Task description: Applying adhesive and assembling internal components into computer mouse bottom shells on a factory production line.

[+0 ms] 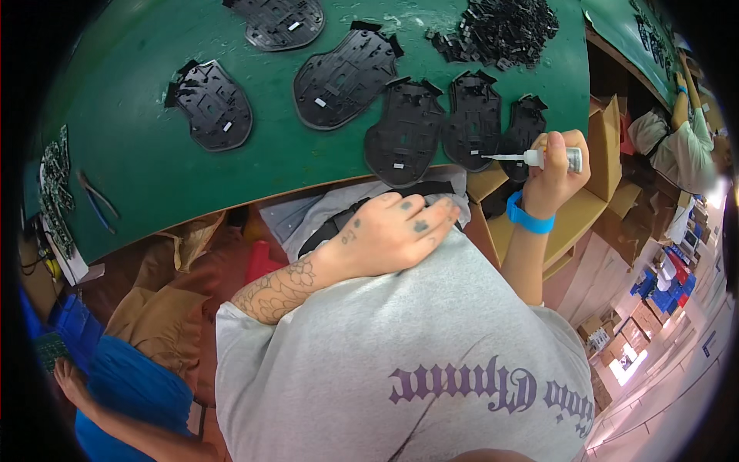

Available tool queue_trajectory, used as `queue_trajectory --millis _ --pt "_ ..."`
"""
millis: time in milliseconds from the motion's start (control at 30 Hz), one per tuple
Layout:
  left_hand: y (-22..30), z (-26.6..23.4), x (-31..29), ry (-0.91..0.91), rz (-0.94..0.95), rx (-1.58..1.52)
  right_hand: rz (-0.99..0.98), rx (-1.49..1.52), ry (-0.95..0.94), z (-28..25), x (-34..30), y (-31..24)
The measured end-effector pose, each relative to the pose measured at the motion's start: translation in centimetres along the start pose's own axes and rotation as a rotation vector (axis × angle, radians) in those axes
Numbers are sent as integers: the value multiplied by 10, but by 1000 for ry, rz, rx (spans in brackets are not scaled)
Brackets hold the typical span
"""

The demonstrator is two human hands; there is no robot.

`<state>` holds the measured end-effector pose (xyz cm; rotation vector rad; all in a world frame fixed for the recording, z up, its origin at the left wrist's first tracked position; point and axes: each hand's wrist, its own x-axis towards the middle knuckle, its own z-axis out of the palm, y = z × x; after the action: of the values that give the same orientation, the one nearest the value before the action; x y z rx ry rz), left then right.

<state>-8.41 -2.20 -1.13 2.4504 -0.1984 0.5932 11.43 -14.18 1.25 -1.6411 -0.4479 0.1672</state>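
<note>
My right hand (563, 173), with a blue wristband (531, 215), is closed around a small bottle (574, 160) with a long thin white nozzle (512, 157). The nozzle's tip points left, over the lower part of a black plastic panel (469, 108), close to a small white patch on it; whether it touches cannot be told. Another black panel (526, 115) lies just right of that one, partly behind the hand and nozzle. To the left is a third, larger panel (404, 127). My left hand (404, 231) lies against my shirt below the table edge, fingers outstretched, nothing visible in it.
More black panels (342, 77) lie farther back on the green table (285, 154). A heap of small black parts (508, 31) is at the back right. Pliers (96, 202) and circuit strips (55, 185) lie at the left. A cardboard box (600, 165) stands right; co-workers sit on both sides.
</note>
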Motion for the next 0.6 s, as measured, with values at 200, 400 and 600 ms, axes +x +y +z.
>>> queue_trajectory --millis 200,400,600 --pt "6 17 23 -39 -45 34 24 2 14 -2 -2 8" --pt "6 20 24 -85 -103 66 18 -58 -29 -3 -3 9" --pt "6 21 26 -72 -111 88 31 -59 -31 -3 0 9"
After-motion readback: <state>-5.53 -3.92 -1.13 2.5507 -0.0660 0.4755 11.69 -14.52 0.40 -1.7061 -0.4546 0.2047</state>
